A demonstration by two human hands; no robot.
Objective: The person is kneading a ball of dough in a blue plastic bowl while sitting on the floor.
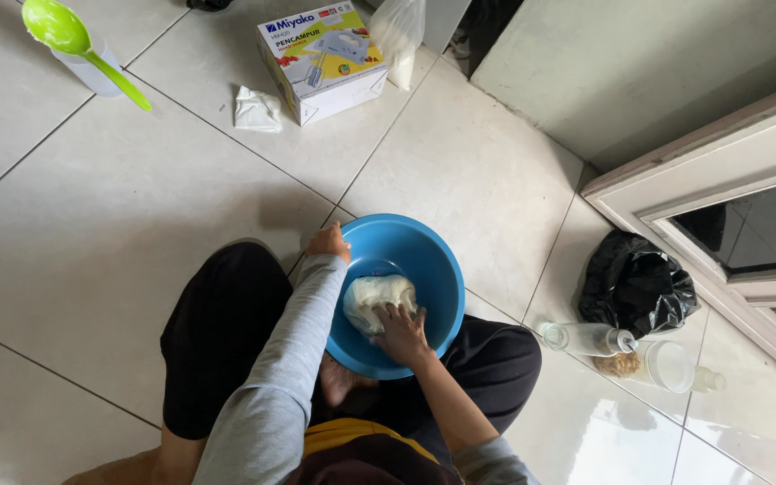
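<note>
Pale floor tiles [136, 207] carry a blue bowl [433, 260] between the seated person's legs. I note the right hand [401, 334] pressing, fingers spread, onto the white dough [374, 296] lying inside the bowl directly beneath it; the left hand [330, 242] grips the bowl's far rim.

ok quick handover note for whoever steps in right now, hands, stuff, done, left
Left hand grips the far rim of the blue bowl, steadying it on the tiled floor.
Right hand presses into the pale dough inside the bowl.
Done: the dough has come together as one lump.
Left: it looks rough, so probably more kneading.
Nearby: green ladle in a cup, mixer box, black bag, two jars.
</note>
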